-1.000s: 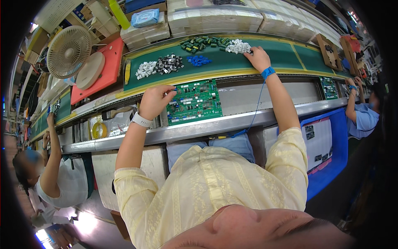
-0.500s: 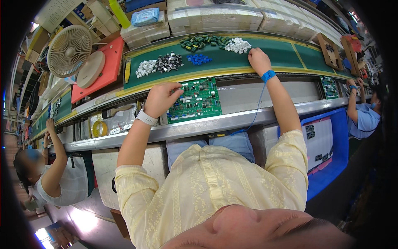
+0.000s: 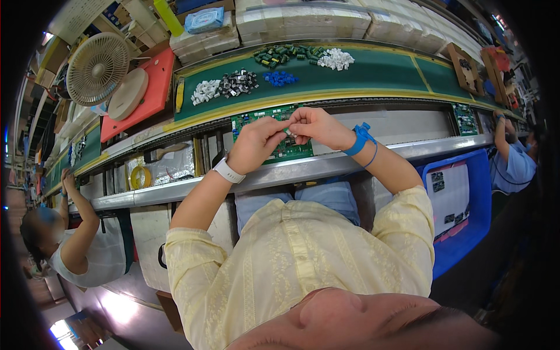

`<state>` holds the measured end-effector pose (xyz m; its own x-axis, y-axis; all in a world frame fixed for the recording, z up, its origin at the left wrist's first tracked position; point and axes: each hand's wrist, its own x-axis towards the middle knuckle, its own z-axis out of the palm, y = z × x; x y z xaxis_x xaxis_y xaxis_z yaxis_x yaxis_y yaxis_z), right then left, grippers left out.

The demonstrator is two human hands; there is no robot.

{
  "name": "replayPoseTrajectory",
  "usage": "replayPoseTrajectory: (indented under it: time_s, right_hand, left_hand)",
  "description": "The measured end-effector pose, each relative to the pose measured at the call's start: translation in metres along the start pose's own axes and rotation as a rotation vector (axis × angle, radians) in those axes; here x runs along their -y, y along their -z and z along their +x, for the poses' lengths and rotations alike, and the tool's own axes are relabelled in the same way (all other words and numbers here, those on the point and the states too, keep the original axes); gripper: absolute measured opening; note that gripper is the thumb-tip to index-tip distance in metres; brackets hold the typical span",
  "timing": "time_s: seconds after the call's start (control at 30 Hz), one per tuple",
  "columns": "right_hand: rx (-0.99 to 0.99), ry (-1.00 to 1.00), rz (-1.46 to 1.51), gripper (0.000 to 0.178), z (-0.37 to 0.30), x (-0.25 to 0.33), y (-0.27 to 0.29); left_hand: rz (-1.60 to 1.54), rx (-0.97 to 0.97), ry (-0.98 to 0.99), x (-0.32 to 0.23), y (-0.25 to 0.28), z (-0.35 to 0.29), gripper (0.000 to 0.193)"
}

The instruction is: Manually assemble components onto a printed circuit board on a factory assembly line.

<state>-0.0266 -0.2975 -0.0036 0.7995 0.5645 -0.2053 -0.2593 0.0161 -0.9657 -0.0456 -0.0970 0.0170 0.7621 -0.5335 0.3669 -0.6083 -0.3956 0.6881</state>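
Above the green circuit board, which sits in the conveyor track in front of me, my two hands meet. A small white connector shows between their fingertips. My right hand, with a blue strap on its wrist, pinches it. My left hand, wearing a white watch, is closed with its thumb and fingertips at the same connector. The hands cover much of the board's middle. Beyond them on the green belt lie a pile of white connectors, dark green capacitors and blue parts.
White parts and black-and-grey parts are heaped further left. A metal rail runs along my side. A blue bin stands at right; a fan at far left. Another board lies right. Co-workers sit on both sides.
My right hand has come back from the white pile to above the board, where a white connector now shows. My left hand has moved right to meet it.
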Motion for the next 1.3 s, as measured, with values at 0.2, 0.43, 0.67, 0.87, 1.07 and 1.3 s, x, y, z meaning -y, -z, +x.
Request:
replayPoseTrajectory:
  time_s: [0.2,0.43,0.67,0.87,1.07,1.3]
  right_hand:
    - [0.016,-0.032,0.171,0.013,0.002,0.004,-0.019]
    - [0.047,-0.053,0.072,0.011,0.013,0.002,-0.021]
    - [0.038,-0.034,0.18,0.013,0.029,-0.004,-0.031]
    - [-0.041,0.038,0.233,0.013,0.029,-0.007,-0.043]
    - [0.011,-0.028,0.078,0.014,0.01,-0.008,-0.014]
    - [0.094,0.049,-0.162,0.015,-0.019,-0.007,-0.009]
  left_hand:
    - [-0.451,0.143,0.428,0.007,0.015,-0.006,0.016]
    - [-0.535,0.127,0.523,0.033,0.044,-0.023,0.011]
    - [-0.504,0.097,0.499,0.022,0.029,-0.02,0.018]
    - [-0.492,0.086,0.518,0.032,0.033,-0.026,0.014]
    - [0.117,0.041,0.351,0.05,0.061,-0.044,0.011]
    - [0.381,0.212,0.267,0.059,0.059,-0.051,0.011]
